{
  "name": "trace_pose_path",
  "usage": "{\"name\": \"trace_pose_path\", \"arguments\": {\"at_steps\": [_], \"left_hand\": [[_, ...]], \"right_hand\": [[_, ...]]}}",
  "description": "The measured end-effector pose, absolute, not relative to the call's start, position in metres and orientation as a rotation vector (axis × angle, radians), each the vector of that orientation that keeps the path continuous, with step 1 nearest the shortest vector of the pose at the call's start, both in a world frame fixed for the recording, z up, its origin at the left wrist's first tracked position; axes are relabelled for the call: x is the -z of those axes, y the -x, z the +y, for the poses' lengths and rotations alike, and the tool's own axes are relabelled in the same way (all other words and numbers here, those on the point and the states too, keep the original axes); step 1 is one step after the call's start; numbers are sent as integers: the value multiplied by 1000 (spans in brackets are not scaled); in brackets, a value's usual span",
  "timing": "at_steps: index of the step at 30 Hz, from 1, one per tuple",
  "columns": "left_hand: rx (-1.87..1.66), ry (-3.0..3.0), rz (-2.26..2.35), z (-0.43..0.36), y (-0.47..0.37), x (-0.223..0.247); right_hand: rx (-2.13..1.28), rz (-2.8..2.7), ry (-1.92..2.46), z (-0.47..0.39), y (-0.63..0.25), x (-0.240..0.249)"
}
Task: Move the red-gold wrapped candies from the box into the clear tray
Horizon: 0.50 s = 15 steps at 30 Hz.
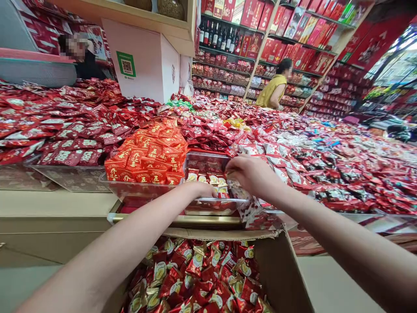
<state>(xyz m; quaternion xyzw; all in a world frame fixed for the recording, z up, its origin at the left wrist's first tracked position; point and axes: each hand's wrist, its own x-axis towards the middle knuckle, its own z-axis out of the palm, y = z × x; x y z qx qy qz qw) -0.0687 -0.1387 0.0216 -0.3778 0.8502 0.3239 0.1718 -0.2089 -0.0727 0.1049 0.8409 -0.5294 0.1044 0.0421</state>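
Reaching into the clear tray (pixel 208 204) on the worktop (pixel 58 204), both hands sit over the wrapped candies (pixel 208 179) (left hand (pixel 200 190) fingers hidden, can't tell; right hand (pixel 249 174) fingers pinched together on them), cardboard box (pixel 276 269) of candy just below.

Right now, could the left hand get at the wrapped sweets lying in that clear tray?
Probably yes. The left hand already sits inside the clear tray, right beside the wrapped sweets. The tray is open on top and nothing covers them; the right hand is at the far side, not in the way.
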Motion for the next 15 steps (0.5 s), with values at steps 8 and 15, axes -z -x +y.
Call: {"name": "trace_pose_path", "arguments": {"at_steps": [8, 15], "left_hand": [[-801, 1122, 2451, -145, 71, -11], [-844, 1103, 2489, -149, 68, -4]], "right_hand": [[809, -1457, -2615, -127, 169, -69], [1176, -1437, -2576, -140, 165, -49]]}}
